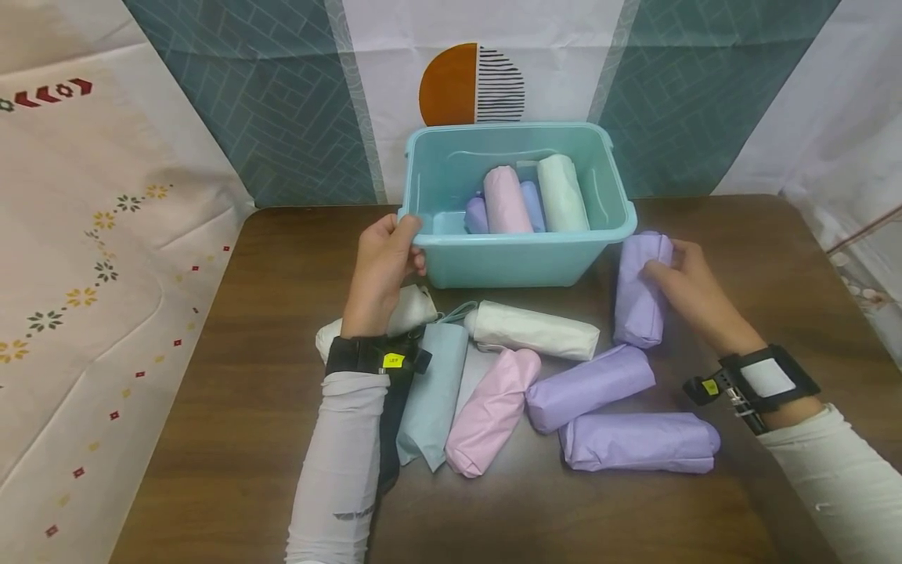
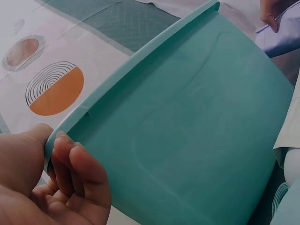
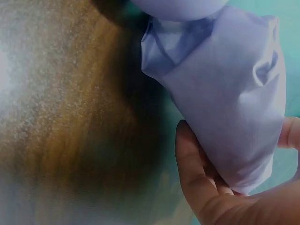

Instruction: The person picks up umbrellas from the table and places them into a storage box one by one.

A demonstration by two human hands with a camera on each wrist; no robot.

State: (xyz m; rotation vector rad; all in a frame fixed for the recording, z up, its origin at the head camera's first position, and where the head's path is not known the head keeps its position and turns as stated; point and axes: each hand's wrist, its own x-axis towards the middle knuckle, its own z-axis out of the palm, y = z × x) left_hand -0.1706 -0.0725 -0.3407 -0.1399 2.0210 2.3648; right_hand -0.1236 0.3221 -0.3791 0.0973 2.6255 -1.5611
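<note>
My left hand (image 1: 383,270) grips the front left corner of a teal plastic bin (image 1: 500,265), thumb over the rim and fingers curled beneath it. Inside the bin lie a pink wrapped roll (image 1: 507,202), a pale mint one (image 1: 564,196) and purple-blue ones partly hidden behind them. Just right of the bin, my right hand (image 1: 694,290) holds a purple folded umbrella (image 1: 637,294) in its fabric sleeve, thumb on one side and fingers on the other. The right wrist view shows the sleeve (image 3: 229,93) wrinkled, its far end close to another purple piece.
In front of the bin lie two purple sleeved umbrellas (image 1: 592,388), a pink one (image 1: 493,411), a light blue one (image 1: 433,392) and a white one (image 1: 535,329). Another white one (image 1: 412,309) lies partly under my left wrist. A patterned cloth (image 1: 472,23) hangs behind the wooden table (image 1: 232,392).
</note>
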